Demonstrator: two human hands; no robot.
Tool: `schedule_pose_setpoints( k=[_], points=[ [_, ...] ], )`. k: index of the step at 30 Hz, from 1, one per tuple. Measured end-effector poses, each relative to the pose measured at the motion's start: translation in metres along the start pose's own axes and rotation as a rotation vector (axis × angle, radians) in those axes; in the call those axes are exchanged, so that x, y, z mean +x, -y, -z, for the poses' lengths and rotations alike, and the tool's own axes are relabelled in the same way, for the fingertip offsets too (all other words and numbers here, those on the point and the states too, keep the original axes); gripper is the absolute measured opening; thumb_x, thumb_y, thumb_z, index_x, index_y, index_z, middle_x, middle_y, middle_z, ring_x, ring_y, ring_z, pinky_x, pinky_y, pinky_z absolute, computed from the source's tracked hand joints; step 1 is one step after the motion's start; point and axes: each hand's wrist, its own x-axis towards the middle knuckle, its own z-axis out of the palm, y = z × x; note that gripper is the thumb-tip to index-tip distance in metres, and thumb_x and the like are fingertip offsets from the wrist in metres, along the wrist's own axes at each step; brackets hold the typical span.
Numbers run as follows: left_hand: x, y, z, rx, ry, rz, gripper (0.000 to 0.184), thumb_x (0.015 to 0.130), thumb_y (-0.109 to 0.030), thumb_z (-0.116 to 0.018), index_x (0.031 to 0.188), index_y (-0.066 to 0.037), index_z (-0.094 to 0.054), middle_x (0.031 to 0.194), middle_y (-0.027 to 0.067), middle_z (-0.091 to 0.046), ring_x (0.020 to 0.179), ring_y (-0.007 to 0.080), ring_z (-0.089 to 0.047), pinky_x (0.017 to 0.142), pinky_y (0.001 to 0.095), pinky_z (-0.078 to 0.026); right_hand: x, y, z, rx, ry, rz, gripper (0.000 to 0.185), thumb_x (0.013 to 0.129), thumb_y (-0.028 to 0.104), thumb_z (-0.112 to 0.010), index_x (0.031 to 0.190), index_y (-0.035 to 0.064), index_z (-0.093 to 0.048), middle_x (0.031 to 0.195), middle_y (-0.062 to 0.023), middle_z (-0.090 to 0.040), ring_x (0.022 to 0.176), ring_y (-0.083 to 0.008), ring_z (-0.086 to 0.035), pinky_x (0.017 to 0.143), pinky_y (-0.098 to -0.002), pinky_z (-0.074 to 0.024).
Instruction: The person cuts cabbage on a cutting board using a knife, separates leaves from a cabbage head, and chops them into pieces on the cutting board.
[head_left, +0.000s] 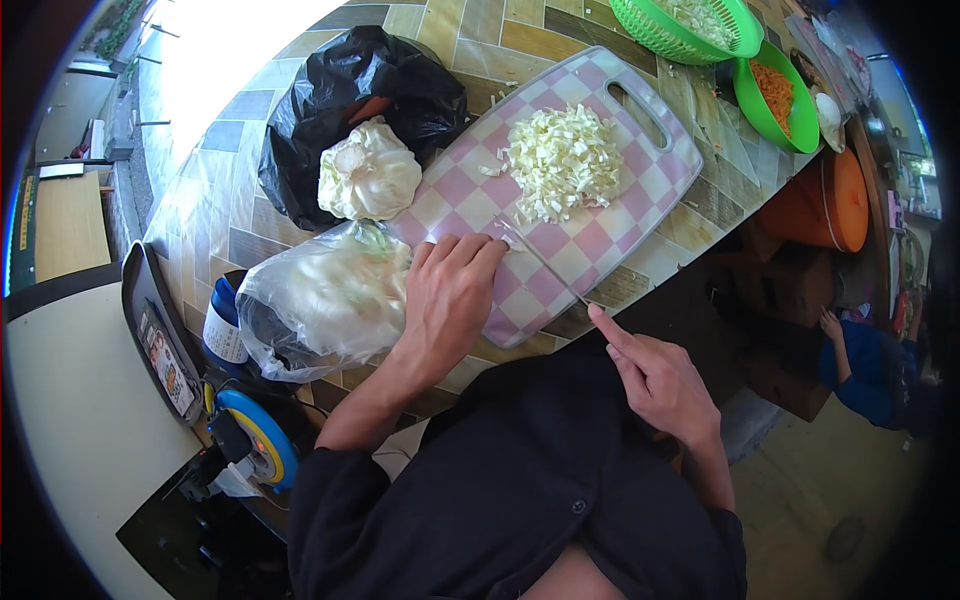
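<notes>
A knife (548, 264) is in my right hand (662, 385), its thin blade slanting across the edge of the pink-and-white checked cutting board (640, 225). The index finger lies along the knife's back, and the handle is mostly hidden in the fist. My left hand (450, 290) has its fingers curled down on the board, pinching a small pale piece of cabbage (512, 241) beside the blade tip. A heap of chopped cabbage (565, 163) lies further up the board. Left of the board sits a cabbage head (370, 170). A clear plastic bag (325, 295) with cabbage inside lies against my left hand.
A black plastic bag (350, 85) stands behind the cabbage head. At the far right are a green colander (690, 35) with chopped cabbage and a green bowl (800, 125) with orange shreds. An orange bucket (845, 200) and another person (870, 365) are beyond the table edge.
</notes>
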Motion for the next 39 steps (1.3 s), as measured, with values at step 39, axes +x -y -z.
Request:
schedule_pose_setpoints(
  k=[39],
  points=[
    [0.028, -0.001, 0.059, -0.374, -0.517, -0.113, 0.021, 0.091, 0.005, -0.072, 0.111, -0.001, -0.071, 0.115, 0.0145, -0.074, 0.102, 0.0316, -0.072, 0.09, 0.0392, -0.057, 0.009, -0.02, -0.004, 0.023, 0.0, 0.071, 0.057, 0.106, 0.013, -0.057, 0.161, 0.0265, -0.047, 0.086, -0.025, -0.067, 0.075, -0.04, -0.067, 0.074, -0.0435, -0.0532]
  ],
)
